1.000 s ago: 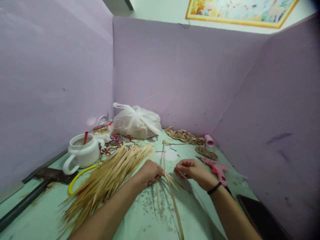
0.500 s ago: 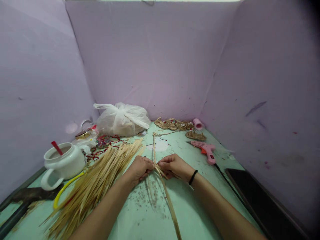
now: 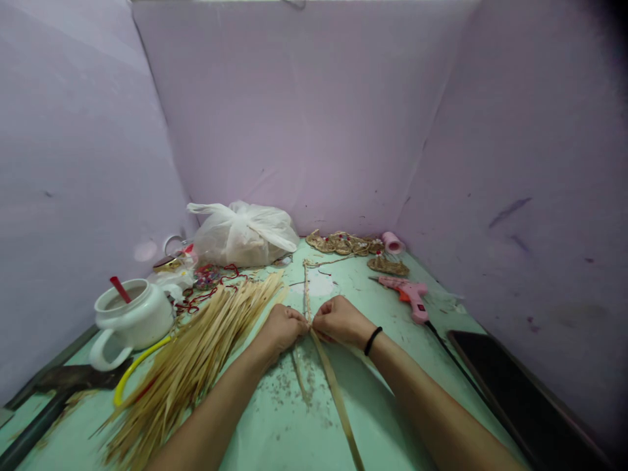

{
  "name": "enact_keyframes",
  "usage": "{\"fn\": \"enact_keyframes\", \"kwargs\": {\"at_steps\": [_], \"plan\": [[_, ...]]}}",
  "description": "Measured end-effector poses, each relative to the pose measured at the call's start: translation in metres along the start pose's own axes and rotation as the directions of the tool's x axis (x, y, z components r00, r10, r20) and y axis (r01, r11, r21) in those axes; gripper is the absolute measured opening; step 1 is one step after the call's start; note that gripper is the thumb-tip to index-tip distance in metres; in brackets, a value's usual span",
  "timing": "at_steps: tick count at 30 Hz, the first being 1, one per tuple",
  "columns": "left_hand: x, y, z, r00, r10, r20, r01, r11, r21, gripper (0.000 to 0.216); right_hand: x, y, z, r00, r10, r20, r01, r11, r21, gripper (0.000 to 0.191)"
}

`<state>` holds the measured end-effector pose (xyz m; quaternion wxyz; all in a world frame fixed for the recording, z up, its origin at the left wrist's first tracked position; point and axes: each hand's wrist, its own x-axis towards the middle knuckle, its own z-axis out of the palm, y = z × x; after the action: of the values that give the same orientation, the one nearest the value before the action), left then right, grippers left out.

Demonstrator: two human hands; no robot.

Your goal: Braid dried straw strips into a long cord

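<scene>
A thin straw braid (image 3: 307, 291) runs away from me over the pale green table, and its near end lies between my hands. My left hand (image 3: 286, 327) pinches strands at that end from the left. From the right, my right hand (image 3: 342, 320), with a black band at the wrist, closes its fingers on strands at the same spot. One long flat straw strip (image 3: 336, 399) trails from the braid toward me. A shorter strand hangs under my left hand. The fingertips partly hide the crossing.
Left lies a bundle of dry straw (image 3: 196, 366), beside a white pot (image 3: 135, 320) and a hammer (image 3: 63, 386). A plastic bag (image 3: 243, 235) and braided straw pieces (image 3: 341, 243) sit at the back. Right are a pink glue gun (image 3: 409, 294) and a dark phone-like slab (image 3: 515, 392).
Both hands have stayed at the braid's near end. My right fingers have curled closer in, and the loose strands beside them have shifted. The whole view has moved slightly.
</scene>
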<state>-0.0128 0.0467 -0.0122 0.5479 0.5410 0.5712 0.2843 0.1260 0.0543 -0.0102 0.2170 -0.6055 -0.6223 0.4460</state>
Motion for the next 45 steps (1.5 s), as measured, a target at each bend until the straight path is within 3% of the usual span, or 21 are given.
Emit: {"fn": "enact_keyframes", "kwargs": {"at_steps": [6,12,20,29,37,41,45], "plan": [[0.002,-0.002,-0.002,1.000,0.029,-0.001,-0.029,0.999,-0.037,0.007,-0.006,-0.010,-0.011,0.984,-0.007,0.180,-0.029,0.980,0.195,0.010],[0.000,0.000,-0.002,1.000,-0.025,0.003,0.025,0.993,-0.112,0.006,-0.004,-0.008,-0.004,0.991,0.118,0.057,-0.131,0.927,0.352,0.012],[0.001,-0.003,-0.001,1.000,-0.014,0.027,0.019,0.984,-0.175,0.005,-0.005,-0.004,0.000,0.944,0.145,0.295,-0.298,0.761,0.577,0.013],[0.001,-0.003,-0.001,0.999,0.034,0.037,-0.027,0.983,-0.182,0.010,-0.005,-0.001,0.000,0.902,0.059,0.427,-0.332,0.727,0.601,0.017],[-0.002,0.003,-0.014,0.976,0.075,0.203,-0.062,0.996,-0.071,0.018,-0.003,-0.001,0.001,0.950,0.131,0.283,-0.259,0.838,0.481,0.023],[0.000,0.002,-0.013,0.989,0.049,0.143,-0.045,0.998,-0.036,0.016,-0.005,-0.001,0.005,0.969,0.131,0.208,-0.216,0.857,0.467,0.017],[0.002,0.002,-0.010,0.997,0.001,0.081,0.005,0.998,-0.068,0.011,-0.005,-0.003,0.006,0.965,0.160,0.207,-0.242,0.846,0.474,0.016]]}}
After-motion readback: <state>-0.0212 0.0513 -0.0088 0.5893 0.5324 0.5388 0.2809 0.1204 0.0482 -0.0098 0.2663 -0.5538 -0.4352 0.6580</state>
